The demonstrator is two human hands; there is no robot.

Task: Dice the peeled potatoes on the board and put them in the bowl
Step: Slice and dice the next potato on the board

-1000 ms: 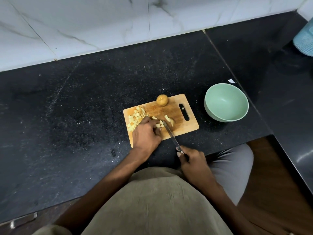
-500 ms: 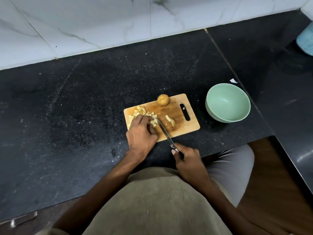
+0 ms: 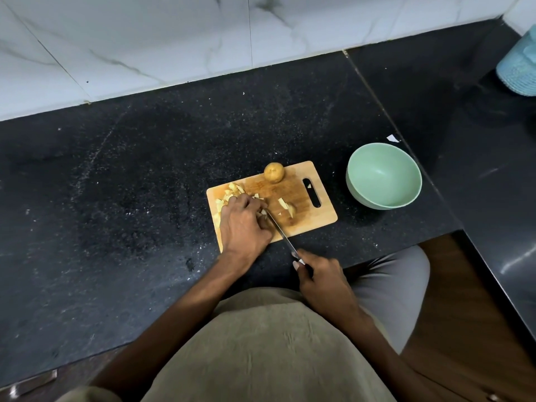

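A black speckled counter (image 3: 121, 198) is filling most of the view, running up to a white marbled wall (image 3: 145, 39) at 12 o'clock. At 6 o'clock the person's own olive-clad torso (image 3: 266, 352) is hiding the counter's near edge, and a grey trouser leg (image 3: 400, 291) is showing at 4 o'clock over a brown floor. A pale blue ribbed object (image 3: 519, 68) is sitting at 2 o'clock, cut off by the frame edge, so what it is cannot be told.

The green bowl (image 3: 383, 198) is standing at 3 o'clock of the wooden board (image 3: 307, 219), just beside it and not touching; nothing is showing inside it. The board is lying near the middle of the counter, its handle slot toward the bowl.

The left hand (image 3: 243, 224) is resting over the board's 9 o'clock half, fingers curled down on potato pieces, hiding most of what it is holding. The right hand (image 3: 322, 280) is gripping the handle of the knife (image 3: 280, 230), off the board at 5 o'clock; the handle is almost wholly covered. The blade is slanting up toward 11 o'clock, its tip lost beside the left fingers.

A whole peeled potato (image 3: 273, 172) is sitting at the board's 12 o'clock edge. Diced potato (image 3: 229, 191) is lying in a heap at 10 o'clock, partly under the left hand, and a few larger cut pieces (image 3: 287, 208) are lying at the board's centre.
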